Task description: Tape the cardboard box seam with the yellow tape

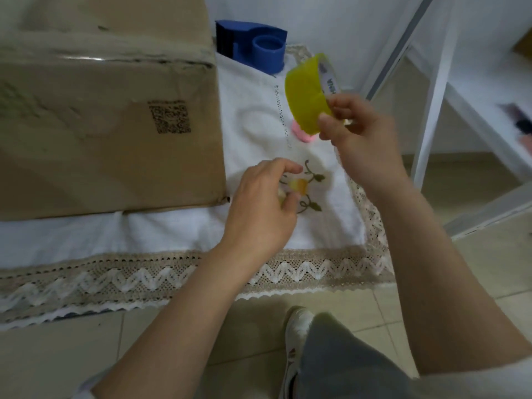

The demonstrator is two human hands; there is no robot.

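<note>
A large brown cardboard box stands on the left of the table, with a clear-taped top edge and a printed QR code on its near side. My right hand holds a roll of yellow tape up above the table's right side, thumb and fingers pinching its rim. My left hand hovers lower, just right of the box's near corner, with its fingers curled. A small yellowish bit seems to sit at its fingertips, but blur keeps me from telling whether it is tape or the cloth's embroidery.
A white tablecloth with a lace border covers the table. A blue tape dispenser stands behind the box's right corner. A pink object peeks out below the roll. A white metal frame rises at the right. My shoe rests on the tiled floor.
</note>
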